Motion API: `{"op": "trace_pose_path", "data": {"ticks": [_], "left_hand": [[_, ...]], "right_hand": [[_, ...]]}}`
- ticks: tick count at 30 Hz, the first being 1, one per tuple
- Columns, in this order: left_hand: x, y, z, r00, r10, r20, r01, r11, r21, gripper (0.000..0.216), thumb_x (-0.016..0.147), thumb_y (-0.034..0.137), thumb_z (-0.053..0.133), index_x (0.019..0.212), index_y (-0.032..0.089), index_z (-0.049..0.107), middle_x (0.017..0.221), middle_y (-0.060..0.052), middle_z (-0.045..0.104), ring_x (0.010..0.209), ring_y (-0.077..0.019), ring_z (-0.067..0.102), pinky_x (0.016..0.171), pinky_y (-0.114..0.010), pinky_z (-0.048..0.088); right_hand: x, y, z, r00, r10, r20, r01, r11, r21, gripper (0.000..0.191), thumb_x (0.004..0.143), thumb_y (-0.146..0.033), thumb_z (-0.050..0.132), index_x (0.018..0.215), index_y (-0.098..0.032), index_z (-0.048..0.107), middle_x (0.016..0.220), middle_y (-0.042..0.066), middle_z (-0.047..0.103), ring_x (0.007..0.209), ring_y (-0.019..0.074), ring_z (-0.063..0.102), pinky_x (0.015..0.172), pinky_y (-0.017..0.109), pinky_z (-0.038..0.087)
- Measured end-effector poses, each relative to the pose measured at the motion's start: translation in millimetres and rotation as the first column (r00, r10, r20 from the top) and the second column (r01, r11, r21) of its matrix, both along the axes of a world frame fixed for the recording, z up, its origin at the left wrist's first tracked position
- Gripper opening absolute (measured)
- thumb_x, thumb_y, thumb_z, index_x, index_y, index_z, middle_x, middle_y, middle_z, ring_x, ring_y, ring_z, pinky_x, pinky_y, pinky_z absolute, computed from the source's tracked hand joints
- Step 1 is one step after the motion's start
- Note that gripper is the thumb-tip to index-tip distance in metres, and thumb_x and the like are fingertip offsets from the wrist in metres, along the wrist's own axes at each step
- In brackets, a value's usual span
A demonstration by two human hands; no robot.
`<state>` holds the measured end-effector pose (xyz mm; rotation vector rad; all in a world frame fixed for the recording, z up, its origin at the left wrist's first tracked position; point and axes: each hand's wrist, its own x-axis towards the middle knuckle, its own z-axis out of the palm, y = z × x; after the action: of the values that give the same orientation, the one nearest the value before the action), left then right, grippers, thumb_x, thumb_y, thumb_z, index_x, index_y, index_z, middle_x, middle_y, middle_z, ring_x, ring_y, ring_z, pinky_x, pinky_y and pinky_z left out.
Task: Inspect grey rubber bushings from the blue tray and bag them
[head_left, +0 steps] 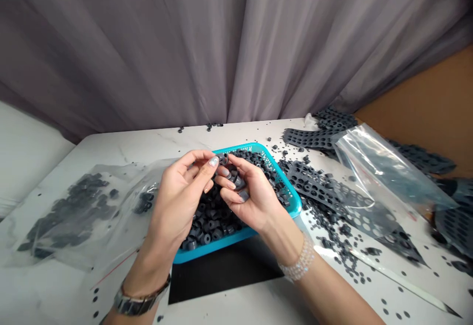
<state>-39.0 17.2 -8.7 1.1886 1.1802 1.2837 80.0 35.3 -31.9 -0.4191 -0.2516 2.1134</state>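
Observation:
Above a turquoise plastic basket (295, 204) full of small black rubber rings (209, 224), both hands meet. My left hand (185, 182) pinches one dark rubber ring (222, 159) between thumb and fingers. Close beside it, my right hand (251, 187) touches that ring with thumb and forefinger. Its other fingers curl round several more dark rubber pieces (236, 179) in the palm. The far side of the pinched ring is hidden by the fingers.
A clear plastic bag (84, 206) of black pieces lies at the left. Punched black rubber sheets (314, 184), an open clear bag (391, 172) and a pale pointed tool (402, 283) lie at the right among scattered discs. A black flat panel (221, 273) sits before the basket.

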Motion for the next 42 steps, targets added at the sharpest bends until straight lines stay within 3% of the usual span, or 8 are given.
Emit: {"op": "trace_pose_path", "data": {"ticks": [2,7,13,18,23,35,39,42], "left_hand": [[3.7,-1.8,0.0,0.98,0.046,-0.194,-0.028,0.995,0.095,0.009,0.081,0.03,0.061,0.086,0.022,0.062,0.085,0.001,0.055,0.067,-0.0088,0.051,0.066,-0.022,0.042],[8.7,-4.0,-0.2,0.77,0.11,-0.628,0.051,0.971,0.232,0.011,0.081,0.021,0.057,0.086,0.025,0.067,0.096,0.0,0.053,0.08,-0.0141,0.051,0.076,-0.027,0.042],[2.8,-5.0,5.5,0.73,0.064,-0.681,0.089,0.978,0.188,0.023,0.083,0.02,0.053,0.099,0.032,0.066,0.102,0.001,0.055,0.087,-0.0154,0.053,0.076,-0.029,0.04],[0.8,-9.9,9.6,0.689,0.093,-0.718,0.138,0.957,0.256,0.012,0.079,0.021,0.059,0.084,0.028,0.067,0.103,0.0,0.053,0.094,-0.0175,0.053,0.081,-0.032,0.041],[7.2,-14.4,6.0,0.557,0.112,-0.823,0.271,0.912,0.307,0.003,0.073,0.024,0.066,0.075,0.026,0.068,0.103,-0.003,0.05,0.103,-0.0236,0.047,0.091,-0.041,0.041],[0.1,-6.2,3.0,0.63,0.04,-0.775,0.164,0.969,0.183,0.012,0.079,0.025,0.056,0.076,0.027,0.067,0.103,-0.002,0.053,0.104,-0.0218,0.05,0.095,-0.041,0.037],[-1.1,-1.6,-1.6,0.607,0.106,-0.788,0.085,0.977,0.197,0.011,0.08,0.027,0.055,0.077,0.024,0.066,0.1,-0.003,0.052,0.103,-0.0234,0.049,0.092,-0.041,0.038],[-3.6,2.7,-6.1,0.678,0.071,-0.732,0.057,0.987,0.149,0.011,0.081,0.03,0.055,0.078,0.022,0.063,0.104,-0.004,0.052,0.102,-0.0223,0.049,0.088,-0.038,0.039]], "right_hand": [[-1.6,0.0,-2.3,0.999,-0.051,-0.014,0.05,0.998,-0.049,0.013,0.082,-0.021,0.048,0.072,-0.014,0.054,0.059,-0.001,0.049,0.044,0.0055,0.037,0.031,0.014,0.021],[-4.3,0.9,-4.6,0.987,-0.159,0.027,0.161,0.959,-0.233,0.016,0.077,-0.015,0.043,0.079,-0.012,0.059,0.059,0.002,0.057,0.046,0.0093,0.049,0.037,0.017,0.036],[-4.5,1.8,-1.1,0.981,-0.192,0.003,0.181,0.92,-0.348,0.016,0.08,-0.016,0.043,0.078,-0.013,0.059,0.066,0.006,0.062,0.063,0.013,0.059,0.053,0.019,0.05],[-1.3,1.5,1.9,0.975,-0.221,0.01,0.215,0.936,-0.28,0.022,0.084,-0.021,0.039,0.08,-0.014,0.059,0.067,0.006,0.062,0.063,0.0136,0.059,0.057,0.023,0.051],[0.5,-0.1,3.6,0.968,-0.24,0.073,0.251,0.943,-0.217,0.024,0.084,-0.024,0.036,0.079,-0.016,0.058,0.07,0.006,0.063,0.056,0.0135,0.057,0.041,0.021,0.041],[-2.9,3.7,0.3,0.951,-0.305,0.053,0.308,0.915,-0.259,0.023,0.083,-0.024,0.043,0.071,-0.014,0.06,0.072,0.008,0.062,0.073,0.0162,0.061,0.067,0.027,0.052],[-12.4,-2.8,-1.9,0.964,-0.261,0.055,0.266,0.954,-0.136,0.012,0.077,-0.026,0.061,0.072,-0.015,0.062,0.074,0.001,0.062,0.072,0.0107,0.058,0.068,0.022,0.048],[-18.6,-7.1,-2.5,0.97,-0.236,0.054,0.239,0.97,-0.041,0.005,0.071,-0.013,0.067,0.073,-0.016,0.064,0.076,-0.002,0.063,0.075,0.008,0.057,0.075,0.02,0.046]]}}
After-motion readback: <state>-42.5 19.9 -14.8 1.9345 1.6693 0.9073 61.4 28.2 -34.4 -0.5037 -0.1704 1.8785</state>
